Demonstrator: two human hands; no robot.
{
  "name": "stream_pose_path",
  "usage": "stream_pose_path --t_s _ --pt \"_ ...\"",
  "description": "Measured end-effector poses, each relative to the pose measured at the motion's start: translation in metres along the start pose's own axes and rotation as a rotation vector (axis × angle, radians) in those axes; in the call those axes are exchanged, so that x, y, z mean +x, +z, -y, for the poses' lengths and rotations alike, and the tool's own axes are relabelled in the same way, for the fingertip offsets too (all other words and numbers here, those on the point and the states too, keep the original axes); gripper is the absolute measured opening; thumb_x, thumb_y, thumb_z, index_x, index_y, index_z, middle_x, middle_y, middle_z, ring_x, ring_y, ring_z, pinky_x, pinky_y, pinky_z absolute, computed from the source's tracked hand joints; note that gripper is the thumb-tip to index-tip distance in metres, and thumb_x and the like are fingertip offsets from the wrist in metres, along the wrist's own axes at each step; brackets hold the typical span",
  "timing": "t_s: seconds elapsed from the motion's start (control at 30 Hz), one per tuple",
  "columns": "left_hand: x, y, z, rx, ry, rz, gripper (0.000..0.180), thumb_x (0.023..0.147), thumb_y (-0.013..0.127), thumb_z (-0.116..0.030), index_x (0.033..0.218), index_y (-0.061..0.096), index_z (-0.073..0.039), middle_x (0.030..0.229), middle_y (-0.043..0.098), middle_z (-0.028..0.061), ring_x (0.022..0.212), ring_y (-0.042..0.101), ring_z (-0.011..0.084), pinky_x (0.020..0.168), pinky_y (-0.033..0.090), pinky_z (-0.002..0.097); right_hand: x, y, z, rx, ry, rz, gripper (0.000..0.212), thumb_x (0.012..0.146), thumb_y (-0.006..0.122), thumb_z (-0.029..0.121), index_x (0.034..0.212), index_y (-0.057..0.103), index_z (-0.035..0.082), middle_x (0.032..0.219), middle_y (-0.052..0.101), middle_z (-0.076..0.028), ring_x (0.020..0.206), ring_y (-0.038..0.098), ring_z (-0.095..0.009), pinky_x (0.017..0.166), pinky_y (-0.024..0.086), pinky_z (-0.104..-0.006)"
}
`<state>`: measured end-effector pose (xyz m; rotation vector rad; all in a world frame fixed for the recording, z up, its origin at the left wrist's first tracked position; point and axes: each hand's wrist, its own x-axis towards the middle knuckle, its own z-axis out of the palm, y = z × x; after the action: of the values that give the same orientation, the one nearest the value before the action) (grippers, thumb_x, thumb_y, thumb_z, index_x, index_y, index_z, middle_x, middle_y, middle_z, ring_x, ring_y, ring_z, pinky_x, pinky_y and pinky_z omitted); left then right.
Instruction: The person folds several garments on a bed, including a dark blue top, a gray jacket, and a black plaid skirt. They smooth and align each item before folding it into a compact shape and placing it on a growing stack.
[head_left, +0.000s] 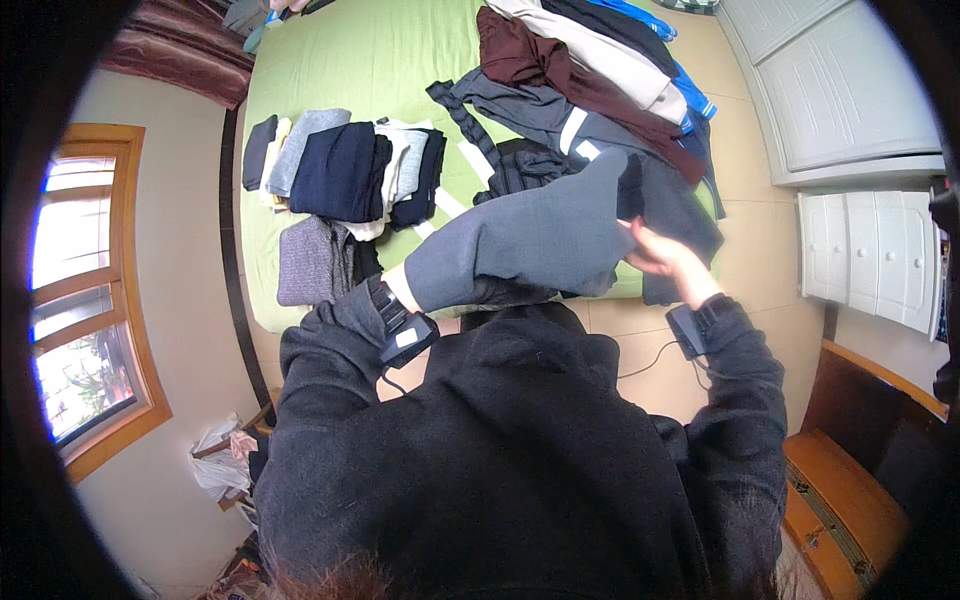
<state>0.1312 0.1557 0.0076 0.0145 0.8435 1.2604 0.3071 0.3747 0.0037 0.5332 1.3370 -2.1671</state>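
Note:
A dark grey garment (520,230) stretches across in front of me, over the near edge of the bed; its kind is not certain, but a tube like a trouser leg or sleeve shows. My left hand (403,289) reaches into the tube's opening up to the wrist, so its fingers are hidden under the cloth. At the other end my right hand (657,251) has its fingers closed on the cloth. More dark grey cloth (670,215) hangs over the bed edge beside it. A black crumpled garment (525,168) lies just beyond.
The bed has a green sheet (350,60). Folded clothes (340,172) are stacked at left, with a folded grey knit (315,262) nearer me. Unfolded garments, including a maroon one (525,52), lie at far right. White cabinets (850,90) stand right; a window (90,290) is left.

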Motion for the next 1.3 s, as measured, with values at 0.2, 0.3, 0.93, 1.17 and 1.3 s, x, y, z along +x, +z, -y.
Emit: stream_pose_path --t_s 0.2,0.3,0.93,1.17,1.3 --pt "-0.016 -0.006 -0.006 -0.033 0.008 -0.015 0.036 0.094 0.042 -0.023 0.114 0.055 0.003 0.117 0.059 0.0117 0.106 0.056 0.0213 0.096 0.041 0.0363 0.038 0.0 -0.003 0.112 -0.063 0.165 0.09 0.075 0.044 0.074 0.139 0.035 0.011 0.137 0.041 -0.005 0.124 0.04 -0.019 0.101 0.033 -0.0411" --pt "-0.027 -0.013 -0.012 -0.054 0.023 -0.012 0.036 0.094 0.042 -0.023 0.114 0.055 0.004 0.117 0.059 0.0123 0.105 0.056 0.022 0.096 0.041 0.0368 0.047 0.008 0.007 0.19 -0.047 0.172 0.083 0.076 0.055 0.064 0.134 0.04 0.008 0.13 0.05 -0.008 0.117 0.048 -0.019 0.097 0.04 -0.0392" --pt "-0.146 -0.102 -0.142 -0.028 0.751 0.207 0.038 0.084 0.064 -0.021 0.116 0.057 -0.001 0.119 0.057 0.0152 0.105 0.058 0.0246 0.096 0.04 0.0416 -0.004 0.069 0.199 0.129 -0.622 -0.252 0.025 0.079 0.069 0.011 0.102 0.063 0.003 0.097 0.065 -0.006 0.089 0.061 -0.015 0.084 0.047 -0.0283" --pt "-0.078 -0.098 -0.254 0.178 0.847 -0.456 0.017 0.083 0.066 -0.01 0.095 0.063 0.002 0.093 0.064 0.007 0.084 0.059 0.0154 0.081 0.048 0.0282 0.056 -0.018 0.279 -0.169 -0.603 -0.646 0.026 0.076 0.07 0.006 0.098 0.063 -0.004 0.095 0.065 -0.009 0.086 0.059 -0.017 0.083 0.044 -0.0301" --pt "-0.067 -0.093 -0.302 0.142 1.027 -0.332 0.014 0.084 0.063 -0.008 0.095 0.063 0.001 0.094 0.064 0.0076 0.085 0.059 0.0164 0.083 0.046 0.0295 0.071 -0.048 0.308 -0.042 -0.84 -0.503 0.023 0.077 0.069 0.005 0.098 0.064 -0.002 0.096 0.066 -0.008 0.089 0.059 -0.016 0.085 0.043 -0.0287"
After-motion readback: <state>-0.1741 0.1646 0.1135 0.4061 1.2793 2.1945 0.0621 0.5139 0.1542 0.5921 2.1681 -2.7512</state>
